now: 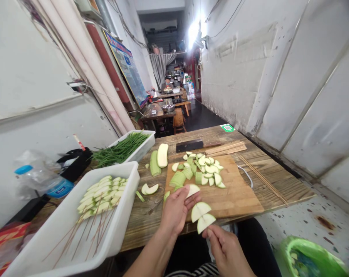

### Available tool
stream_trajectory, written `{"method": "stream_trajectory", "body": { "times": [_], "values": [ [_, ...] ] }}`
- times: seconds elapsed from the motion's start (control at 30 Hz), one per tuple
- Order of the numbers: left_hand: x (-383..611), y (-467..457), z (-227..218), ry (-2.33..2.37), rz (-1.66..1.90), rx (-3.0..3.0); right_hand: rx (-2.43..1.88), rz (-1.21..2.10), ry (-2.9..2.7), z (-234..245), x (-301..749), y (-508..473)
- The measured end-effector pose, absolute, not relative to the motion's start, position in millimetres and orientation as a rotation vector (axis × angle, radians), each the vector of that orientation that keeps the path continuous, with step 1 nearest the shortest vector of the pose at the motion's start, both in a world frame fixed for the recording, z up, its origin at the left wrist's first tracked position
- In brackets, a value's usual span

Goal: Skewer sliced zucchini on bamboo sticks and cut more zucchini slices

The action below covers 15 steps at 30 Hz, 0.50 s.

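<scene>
My left hand (176, 209) pinches a pale green vegetable slice (192, 189) at the near edge of the wooden cutting board (238, 196). My right hand (225, 246) grips the lower end of a thin bamboo skewer that carries two more slices (202, 216). A heap of cut slices (203, 169) lies at the board's far end. Two peeled halves of the vegetable (159, 158) rest on the table beyond the board's left corner.
A white tray (76, 231) with several finished skewers stands at my left. Behind it is a tray of green chives (122, 150). A cleaver (192, 145) and loose skewers (229, 148) lie past the board. A green bin (313, 257) sits low right. A plastic bottle (44, 181) lies left.
</scene>
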<state>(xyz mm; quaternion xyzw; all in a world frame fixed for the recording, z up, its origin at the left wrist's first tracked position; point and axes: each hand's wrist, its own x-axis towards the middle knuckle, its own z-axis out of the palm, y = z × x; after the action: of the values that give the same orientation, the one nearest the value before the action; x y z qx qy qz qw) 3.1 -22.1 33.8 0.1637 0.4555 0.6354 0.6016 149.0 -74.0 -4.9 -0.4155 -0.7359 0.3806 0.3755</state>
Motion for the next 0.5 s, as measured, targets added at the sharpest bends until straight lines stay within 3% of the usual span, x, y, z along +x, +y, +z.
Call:
{"method": "stream_trajectory", "body": {
  "times": [0.5],
  "values": [
    [4.5,-22.3,27.1,1.043,1.474,0.351,-1.049,0.985,-1.84,-5.8,147.1,-74.2]
  ]
}}
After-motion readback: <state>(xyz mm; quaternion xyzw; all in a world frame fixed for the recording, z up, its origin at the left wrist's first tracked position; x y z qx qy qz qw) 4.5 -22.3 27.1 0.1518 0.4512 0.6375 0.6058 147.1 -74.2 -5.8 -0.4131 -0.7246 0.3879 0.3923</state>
